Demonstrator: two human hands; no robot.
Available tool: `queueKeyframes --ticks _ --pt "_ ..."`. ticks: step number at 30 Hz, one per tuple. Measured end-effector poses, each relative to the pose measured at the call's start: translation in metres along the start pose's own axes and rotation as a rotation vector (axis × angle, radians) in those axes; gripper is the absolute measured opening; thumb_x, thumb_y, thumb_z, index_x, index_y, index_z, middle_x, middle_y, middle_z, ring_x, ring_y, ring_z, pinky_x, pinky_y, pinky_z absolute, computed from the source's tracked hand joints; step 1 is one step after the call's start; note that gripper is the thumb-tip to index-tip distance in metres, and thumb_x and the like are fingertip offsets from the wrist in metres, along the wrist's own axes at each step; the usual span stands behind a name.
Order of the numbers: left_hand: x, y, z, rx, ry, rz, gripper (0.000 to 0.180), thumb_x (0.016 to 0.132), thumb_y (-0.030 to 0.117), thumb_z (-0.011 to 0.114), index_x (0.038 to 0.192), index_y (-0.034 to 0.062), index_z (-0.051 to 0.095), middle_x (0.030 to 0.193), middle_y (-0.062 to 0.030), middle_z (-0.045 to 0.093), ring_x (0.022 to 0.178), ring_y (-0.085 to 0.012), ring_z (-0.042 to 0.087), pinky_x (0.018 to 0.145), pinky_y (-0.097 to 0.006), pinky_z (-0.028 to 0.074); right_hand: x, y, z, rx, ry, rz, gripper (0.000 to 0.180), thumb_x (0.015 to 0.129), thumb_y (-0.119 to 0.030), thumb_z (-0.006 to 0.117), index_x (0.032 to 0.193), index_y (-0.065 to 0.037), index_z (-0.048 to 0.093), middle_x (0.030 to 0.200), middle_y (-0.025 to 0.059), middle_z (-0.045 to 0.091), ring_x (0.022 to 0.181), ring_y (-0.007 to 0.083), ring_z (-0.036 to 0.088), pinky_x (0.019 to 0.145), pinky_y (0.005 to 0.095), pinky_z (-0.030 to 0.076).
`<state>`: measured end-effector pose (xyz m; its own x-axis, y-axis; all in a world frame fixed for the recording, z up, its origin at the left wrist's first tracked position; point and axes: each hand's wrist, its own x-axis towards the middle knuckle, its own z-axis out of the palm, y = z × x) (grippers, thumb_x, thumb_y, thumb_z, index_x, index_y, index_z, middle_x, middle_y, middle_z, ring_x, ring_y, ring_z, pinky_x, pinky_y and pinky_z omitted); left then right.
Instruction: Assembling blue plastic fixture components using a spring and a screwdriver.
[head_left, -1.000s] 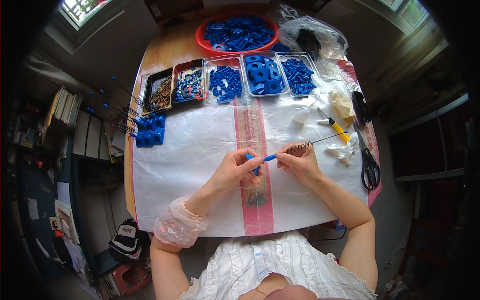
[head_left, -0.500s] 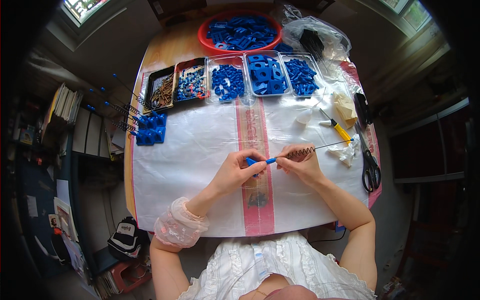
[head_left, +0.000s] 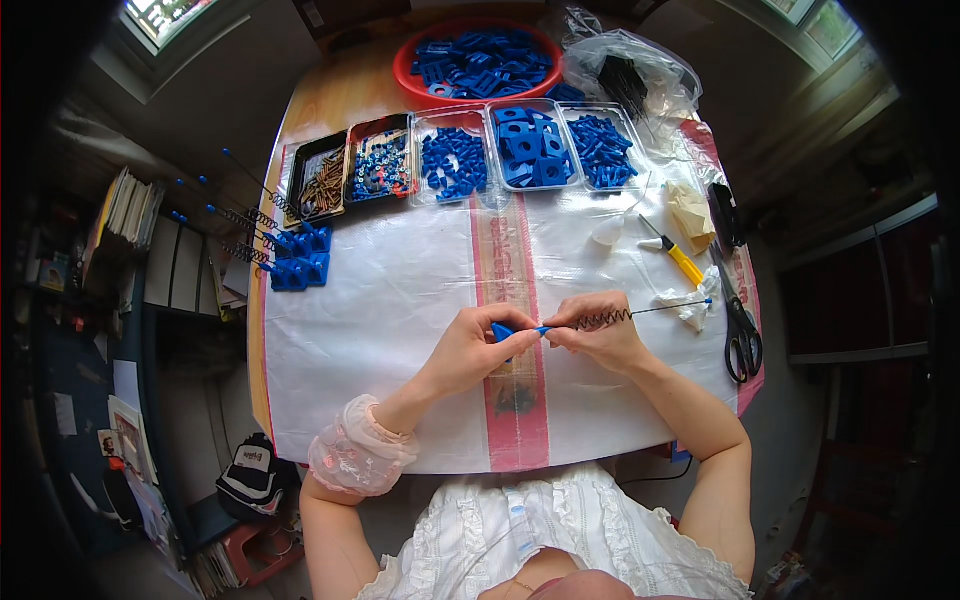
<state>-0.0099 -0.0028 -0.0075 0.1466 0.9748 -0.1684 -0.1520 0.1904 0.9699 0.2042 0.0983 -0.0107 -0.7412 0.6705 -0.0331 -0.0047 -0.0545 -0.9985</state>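
Between thumb and fingers, my left hand [head_left: 470, 340] grips a blue plastic piece [head_left: 501, 331], mostly covered by the fingers. My right hand [head_left: 598, 330] pinches a black coil spring [head_left: 606, 319] close to its left end, where a small blue tip meets the blue piece. A thin dark rod [head_left: 672, 307] runs out of the spring to the right and ends in a blue knob [head_left: 709, 301]. The two hands almost touch over the pink stripe of the sheet. At the far left stand several finished-looking blue bases [head_left: 300, 258] with springs and rods.
Along the back sit a tray of screws [head_left: 322, 186], a tray of nuts [head_left: 380, 165] and clear boxes of blue parts [head_left: 455, 163]. Behind them is a red basin [head_left: 405, 80]. A yellow-handled screwdriver [head_left: 684, 264], crumpled tissue [head_left: 690, 313] and black scissors [head_left: 742, 345] lie at the right.
The right hand has moved slightly left, closer to the left hand, and less blue shows between them. The rod's knobbed end has dipped a little.
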Motion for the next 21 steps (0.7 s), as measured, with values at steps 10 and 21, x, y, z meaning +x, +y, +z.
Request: queueKeyframes --ticks 10,21 --pt "0.001 0.010 0.006 0.591 0.242 0.511 0.015 0.085 0.005 0.078 0.100 0.0064 0.074 0.090 -0.0051 0.068 0.077 -0.0172 0.064 0.065 -0.029 0.051 0.002 -0.006 0.001 0.113 0.066 0.070 0.019 0.086 0.000 0.079 0.105 0.002 0.076 0.083 0.0054 0.073 0.069 0.0066 0.065 0.057 0.0199 0.049" --pt "0.001 0.011 0.010 0.881 0.396 0.743 0.032 0.077 0.007 0.084 0.107 0.0078 0.072 0.105 -0.0082 0.067 0.101 -0.0278 0.063 0.086 -0.039 0.052 0.000 0.006 0.003 0.162 0.089 -0.032 0.005 0.088 0.003 0.076 0.091 0.002 0.073 0.082 0.0066 0.072 0.067 0.0066 0.063 0.056 0.0202 0.048"
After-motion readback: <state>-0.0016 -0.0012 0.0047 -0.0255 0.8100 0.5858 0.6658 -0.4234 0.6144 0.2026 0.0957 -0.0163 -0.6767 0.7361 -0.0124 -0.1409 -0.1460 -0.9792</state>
